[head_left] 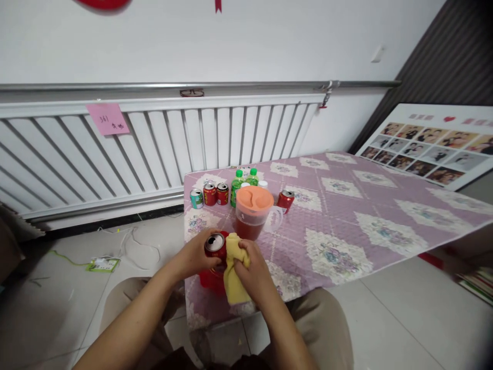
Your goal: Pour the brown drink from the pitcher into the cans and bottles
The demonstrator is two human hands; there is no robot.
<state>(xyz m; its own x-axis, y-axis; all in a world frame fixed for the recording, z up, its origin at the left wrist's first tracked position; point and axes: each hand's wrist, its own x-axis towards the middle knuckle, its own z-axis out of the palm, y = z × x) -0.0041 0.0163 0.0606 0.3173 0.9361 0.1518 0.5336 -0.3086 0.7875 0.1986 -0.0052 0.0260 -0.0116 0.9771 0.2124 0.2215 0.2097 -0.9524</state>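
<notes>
Over table (pixel 295 246), left hand (pixel 197 253) grips red can (pixel 215 251); right hand (pixel 252 261), just beside, clutches yellow cloth (pixel 234 285).

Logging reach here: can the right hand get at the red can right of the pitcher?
Probably yes: the way to the red can looks free right of the pitcher's handle, though the right hand would likely have to release the yellow cloth first.

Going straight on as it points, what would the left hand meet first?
Likely the yellow cloth in the right hand, just past the red can the left hand holds; depth is unclear.
</notes>
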